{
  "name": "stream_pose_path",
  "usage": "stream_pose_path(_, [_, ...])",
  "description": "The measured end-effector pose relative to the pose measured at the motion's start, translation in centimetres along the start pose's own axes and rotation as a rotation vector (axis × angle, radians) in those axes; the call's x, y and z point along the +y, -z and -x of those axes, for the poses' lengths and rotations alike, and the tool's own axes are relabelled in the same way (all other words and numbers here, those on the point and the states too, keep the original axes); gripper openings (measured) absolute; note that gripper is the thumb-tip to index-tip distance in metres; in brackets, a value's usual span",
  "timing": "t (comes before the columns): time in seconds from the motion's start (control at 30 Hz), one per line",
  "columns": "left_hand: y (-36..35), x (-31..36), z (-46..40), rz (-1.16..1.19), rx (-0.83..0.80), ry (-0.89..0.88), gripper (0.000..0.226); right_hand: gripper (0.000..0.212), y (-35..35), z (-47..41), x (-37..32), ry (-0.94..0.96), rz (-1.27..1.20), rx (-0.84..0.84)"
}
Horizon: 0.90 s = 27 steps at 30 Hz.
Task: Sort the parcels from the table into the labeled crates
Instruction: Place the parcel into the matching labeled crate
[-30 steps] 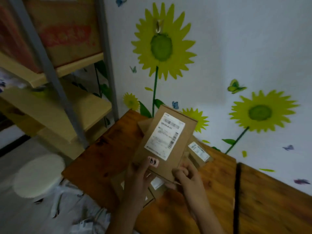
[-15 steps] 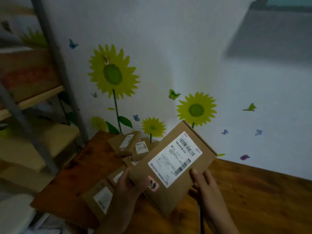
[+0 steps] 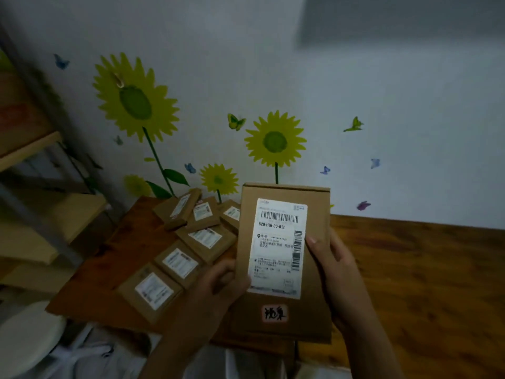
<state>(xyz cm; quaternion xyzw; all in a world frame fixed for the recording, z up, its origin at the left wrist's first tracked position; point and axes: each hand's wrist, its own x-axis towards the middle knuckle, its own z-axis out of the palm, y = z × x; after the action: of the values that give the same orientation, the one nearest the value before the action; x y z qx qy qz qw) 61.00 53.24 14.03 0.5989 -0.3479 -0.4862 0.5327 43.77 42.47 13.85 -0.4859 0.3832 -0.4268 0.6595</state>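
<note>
I had both forearms reaching up from the bottom of the view. My left hand (image 3: 218, 285) gripped the left edge of the parcel (image 3: 284, 318), thumb laid over its front face and fingers hidden behind. My right hand (image 3: 336, 274) clasped the right edge, thumb pressed on the front near the label, fingers wrapped behind. The wrists sat roughly level.

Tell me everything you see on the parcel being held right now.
The held parcel is a flat brown cardboard box, upright, facing the camera above the table. A white shipping label with barcodes reads 520-H16-00-013; below it sits a small pink handwritten sticker. The left hand grips its left edge, the right hand its right edge.
</note>
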Motion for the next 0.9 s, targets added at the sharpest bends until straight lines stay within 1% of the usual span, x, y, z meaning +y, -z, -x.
stream_pose_path(0.1, [-1.6, 0.7, 0.1, -0.021, 0.051, -0.056, 0.035, 0.038, 1.2, 0.9, 0.4, -0.021, 0.062, -0.046])
stream_pose_path(0.13, [-2.0, 1.3, -0.1, -0.032, 0.077, -0.082, 0.031, 0.037, 1.5, 1.1, 0.4, -0.021, 0.084, -0.064])
stream_pose_path(0.2, [-2.7, 1.9, -0.8, -0.023, 0.146, -0.126, 0.017, 0.044, 2.1, 1.5, 0.5, -0.015, 0.118, -0.098])
stream_pose_path(0.23, [-2.9, 2.1, -1.1, -0.014, 0.179, -0.142, 0.013, 0.05, 2.2, 1.7, 0.5, -0.013, 0.127, -0.115])
stream_pose_path(0.3, [-3.1, 2.6, -1.6, -0.014, 0.238, -0.163, 0.011, 0.06, 2.3, 1.8, 0.6, 0.004, 0.154, -0.151])
stream_pose_path(0.37, [-3.3, 2.6, -1.7, -0.016, 0.278, -0.179, 0.014, 0.066, 2.5, 2.1, 0.9, 0.011, 0.175, -0.174])
stream_pose_path(0.5, [-3.5, 2.5, -1.7, 0.037, 0.295, -0.16, 0.011, 0.07, 2.6, 2.6, 1.1, 0.009, 0.159, -0.19])
stream_pose_path(0.6, [-3.5, 2.2, -1.5, 0.05, 0.298, -0.161, 0.009, 0.065, 2.6, 2.7, 1.3, 0.004, 0.15, -0.205])
stream_pose_path(0.77, [-3.5, 1.9, -1.2, 0.053, 0.316, -0.174, 0.015, 0.061, 2.5, 2.9, 1.3, 0.008, 0.122, -0.211])
stream_pose_path(0.83, [-3.5, 1.9, -1.2, 0.066, 0.303, -0.179, 0.016, 0.059, 2.4, 2.9, 1.3, 0.011, 0.111, -0.219])
stream_pose_path(0.9, [-3.5, 2.0, -1.1, 0.083, 0.287, -0.188, 0.017, 0.061, 2.4, 2.8, 1.2, 0.019, 0.111, -0.22])
